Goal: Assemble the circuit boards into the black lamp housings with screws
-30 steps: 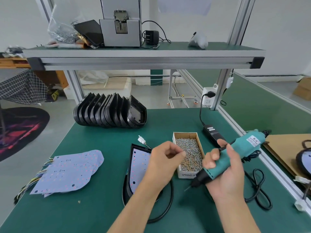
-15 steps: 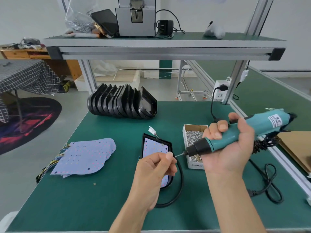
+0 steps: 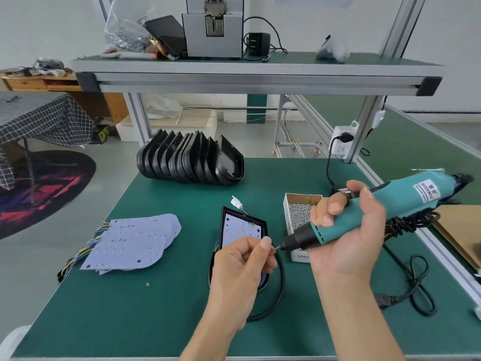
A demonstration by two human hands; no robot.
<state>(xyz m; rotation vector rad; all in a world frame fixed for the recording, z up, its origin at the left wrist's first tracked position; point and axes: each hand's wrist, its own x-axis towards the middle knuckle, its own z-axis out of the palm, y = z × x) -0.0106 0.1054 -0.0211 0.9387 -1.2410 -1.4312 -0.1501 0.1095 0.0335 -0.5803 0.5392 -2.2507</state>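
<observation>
A black lamp housing lies on the green mat with a pale circuit board seated inside it. My left hand hovers over its near end, fingertips pinched on a small screw. My right hand grips a teal electric screwdriver, whose bit tip touches the screw at my left fingertips. An open cardboard box of screws stands just right of the housing. A loose pile of circuit boards with coloured wires lies to the left. A row of empty black housings stands at the back.
The screwdriver's black cable loops on the mat at the right, and another black cable curves around the housing. A shelf overhead carries a grey machine and a bag. A power strip hangs on the right post.
My left hand came away from the screw box to above the housing. My right hand raised the screwdriver and brought its tip to my left fingertips. The view shifted left and closer.
</observation>
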